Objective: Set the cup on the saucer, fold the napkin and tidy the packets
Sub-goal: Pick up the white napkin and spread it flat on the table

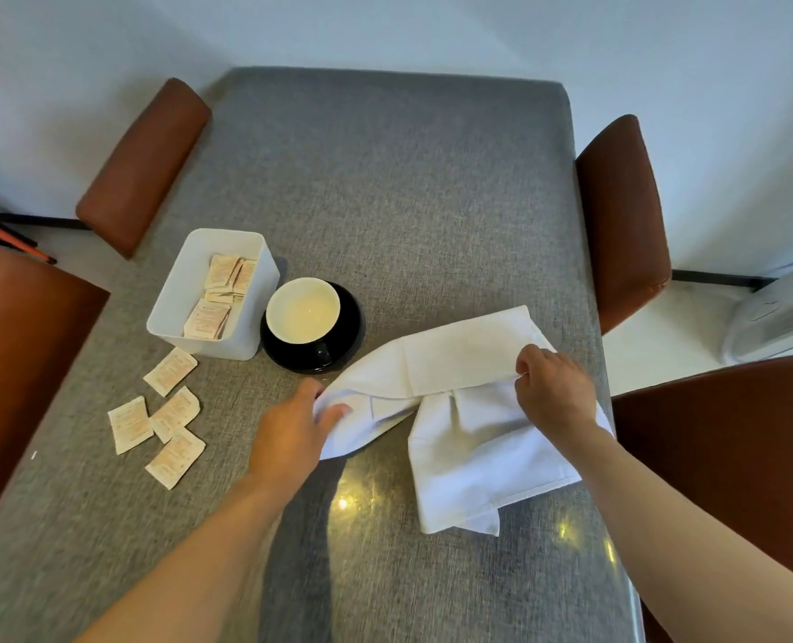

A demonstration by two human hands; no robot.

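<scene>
Napkin, white cloth, lies partly folded on the near right part of the grey table, one flap turned over toward its middle and the lower part spread toward me. My left hand holds the napkin's left corner, thumb on top and fingers curled under the cloth. My right hand pinches the folded edge near the napkin's upper right, fingers bent round the fabric.

Cup, black outside and cream-white inside, stands upright on the black saucer, just left of the napkin's far corner; whether cloth and saucer touch I cannot tell. The cup's handle points toward me.

White box, open-topped, stands touching or just beside the saucer on its left and holds several pale packets, some upright and some leaning. Four loose packets lie flat on the table near the box on my side, well apart from the napkin: one nearest the box, three closer together below it, two of these overlapping at the edges.

Brown chairs stand at both long sides of the table, two on each. Glossy reflections show on the table surface between my forearms.
</scene>
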